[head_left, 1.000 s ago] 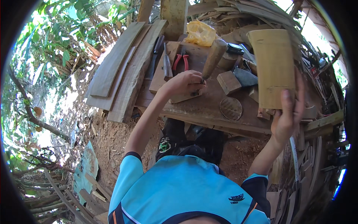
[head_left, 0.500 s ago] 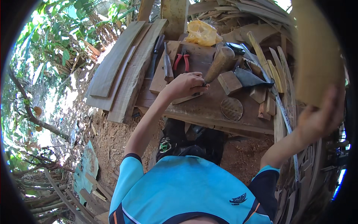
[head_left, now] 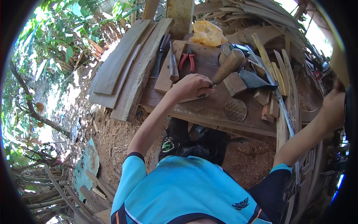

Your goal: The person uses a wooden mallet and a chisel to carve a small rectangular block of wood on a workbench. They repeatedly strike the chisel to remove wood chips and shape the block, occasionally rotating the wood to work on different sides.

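Note:
My left hand is closed low on a chisel, near the front of the wooden bench. Its thick wooden handle slants up to the right, beyond my fingers. A small flat wood piece lies partly under that hand. Out at the far right, my right hand is raised and closed around a large pale wooden mallet. Most of the mallet is cut off by the dark rim of the picture, and it looks blurred.
Red-handled pliers and another chisel lie behind my left hand. Wooden blocks and a round disc sit to its right. Long boards lean at left; a yellow plastic bag rests at the back.
My right hand and the mallet have swung outward to the right, toward the picture's rim. My left hand keeps its hold on the chisel; the whole view has shifted slightly.

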